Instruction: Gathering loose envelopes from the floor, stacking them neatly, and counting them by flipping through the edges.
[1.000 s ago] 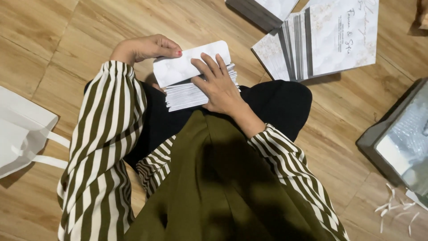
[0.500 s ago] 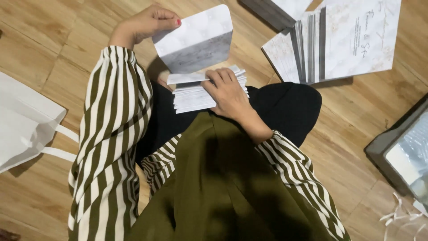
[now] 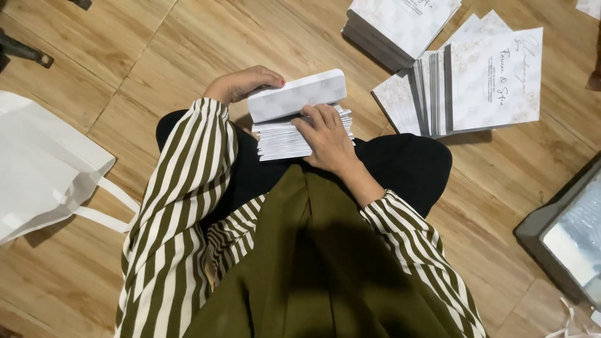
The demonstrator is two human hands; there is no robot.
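I sit on a wooden floor with a stack of white cards [image 3: 282,141] on my lap. My left hand [image 3: 241,84] grips the left end of one white card [image 3: 297,95], held tilted just above the stack. My right hand [image 3: 325,138] lies flat on top of the stack, fingers spread toward the lifted card and touching its lower edge. Both arms wear olive-and-white striped sleeves.
A fanned row of printed marbled cards [image 3: 482,81] lies on the floor to the upper right, with a thicker pile [image 3: 400,25] behind it. A white cloth bag [image 3: 44,169] lies at left. A grey box [image 3: 563,238] sits at the right edge.
My left hand raised the top card up on edge, then lowered it toward the stack. My right hand stayed on the stack, sliding slightly.
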